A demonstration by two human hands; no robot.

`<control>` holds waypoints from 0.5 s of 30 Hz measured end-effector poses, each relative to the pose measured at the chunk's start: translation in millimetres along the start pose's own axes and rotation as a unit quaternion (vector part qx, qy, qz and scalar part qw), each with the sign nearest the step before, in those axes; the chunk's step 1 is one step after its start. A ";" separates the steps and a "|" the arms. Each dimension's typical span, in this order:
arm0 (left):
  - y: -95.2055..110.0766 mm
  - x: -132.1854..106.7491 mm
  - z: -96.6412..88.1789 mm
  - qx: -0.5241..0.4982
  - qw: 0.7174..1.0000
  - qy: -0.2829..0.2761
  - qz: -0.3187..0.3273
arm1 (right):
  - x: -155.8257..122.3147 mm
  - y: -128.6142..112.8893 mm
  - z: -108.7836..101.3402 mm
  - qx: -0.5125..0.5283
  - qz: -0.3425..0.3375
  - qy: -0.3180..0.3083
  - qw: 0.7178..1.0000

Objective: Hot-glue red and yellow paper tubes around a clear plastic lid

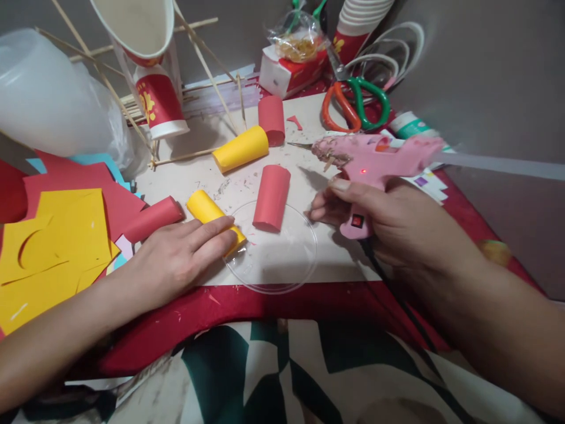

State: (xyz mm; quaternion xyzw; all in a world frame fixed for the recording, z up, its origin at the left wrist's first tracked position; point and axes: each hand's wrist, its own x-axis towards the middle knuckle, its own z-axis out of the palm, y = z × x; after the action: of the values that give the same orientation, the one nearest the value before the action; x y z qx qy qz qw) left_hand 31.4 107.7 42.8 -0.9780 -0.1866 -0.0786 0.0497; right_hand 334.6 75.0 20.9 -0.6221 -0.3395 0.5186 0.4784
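My right hand (392,221) grips a pink hot glue gun (375,156) by its handle. Its nozzle points left, its small red light is on, and a clear glue stick (503,164) sticks out of the back. My left hand (180,256) lies with bent fingers over the lower end of a yellow paper tube (205,206), at the rim of a clear plastic disc (278,259). A red paper tube (271,197) stands partly over the disc's far edge. Another red tube (152,219) touches the back of my left hand. Farther off are a yellow tube (242,148) and a red tube (271,119).
Cut yellow sheets (73,235) and red paper (83,185) lie at left, beside a white plastic bag (57,97). A thin stick frame with paper cups (161,100) stands behind. Scissors (353,106) and stacked cups (364,20) are at back right. The gun's cord (401,300) runs toward my lap.
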 end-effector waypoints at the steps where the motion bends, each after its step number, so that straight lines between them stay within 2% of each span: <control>1: -1.2 1.6 1.0 0.010 1.000 0.000 0.007 | -0.6 -1.6 0.6 -0.001 0.003 0.000 1.000; 9: -4.6 13.6 1.9 0.012 0.999 -0.004 0.038 | -5.1 -7.9 2.6 0.008 0.020 0.008 1.000; 13: -4.3 17.5 1.9 0.008 0.999 -0.017 0.047 | -2.8 -4.6 0.5 0.000 0.023 -0.001 1.000; 15: -3.9 18.6 3.0 0.010 0.999 -0.005 0.051 | -1.0 -1.0 -1.3 -0.012 0.022 -0.005 1.000</control>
State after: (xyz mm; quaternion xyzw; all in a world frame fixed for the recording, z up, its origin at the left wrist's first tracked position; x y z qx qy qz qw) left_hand 47.3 118.3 43.3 -0.9861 -0.1372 -0.0695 0.0631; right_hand 335.7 74.1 22.1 -0.6326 -0.3344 0.5279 0.4576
